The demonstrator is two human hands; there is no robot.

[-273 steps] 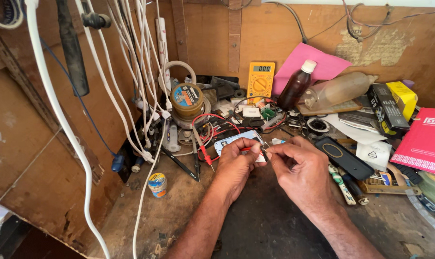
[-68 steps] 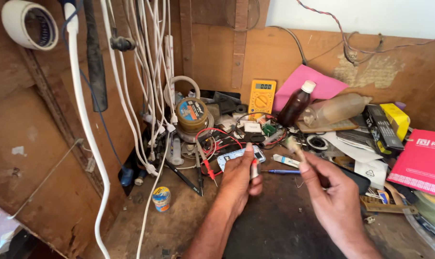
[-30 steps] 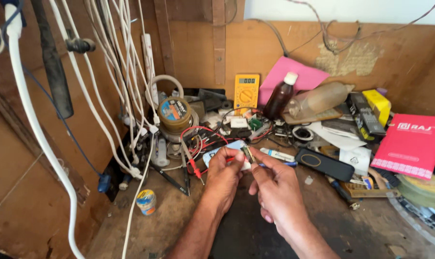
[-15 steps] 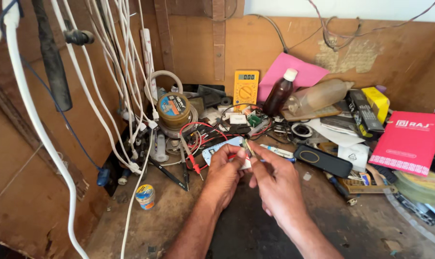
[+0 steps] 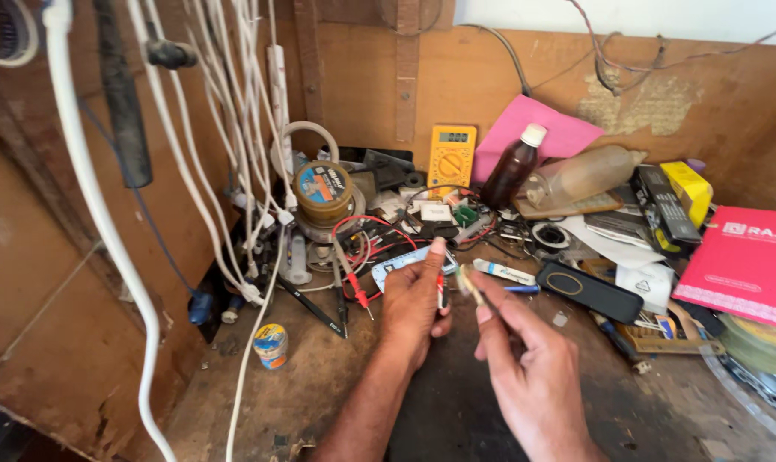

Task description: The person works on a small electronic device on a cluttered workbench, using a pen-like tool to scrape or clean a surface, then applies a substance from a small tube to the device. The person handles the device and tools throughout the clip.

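1. left hand (image 5: 415, 299) closed round a small red-tipped part (image 5: 441, 295), mid bench, near the red probe leads (image 5: 362, 257).
2. right hand (image 5: 525, 368) pinches a small pale piece (image 5: 466, 281) at fingertips, just right of left hand.
3. yellow multimeter (image 5: 451, 158) far, against back wall.

On the cluttered wooden table (image 5: 302, 393), the left hand (image 5: 415, 301) lies over a pale blue flat device (image 5: 405, 265), its grip closed on a thin red-tipped piece that shows just below the fingers. Just beside it, the right hand (image 5: 529, 372) pinches a small pale brush-like tool (image 5: 469, 284) between thumb and forefinger, its tip close to the left hand. Behind them stand a yellow multimeter (image 5: 451, 156) against the wall, a dark brown bottle (image 5: 512, 167) with a white cap, and a round tin (image 5: 323, 183). White cables (image 5: 234, 171) hang at the left. A black oblong case (image 5: 589, 291) lies right of the hands, a pink booklet (image 5: 747, 261) farther right.
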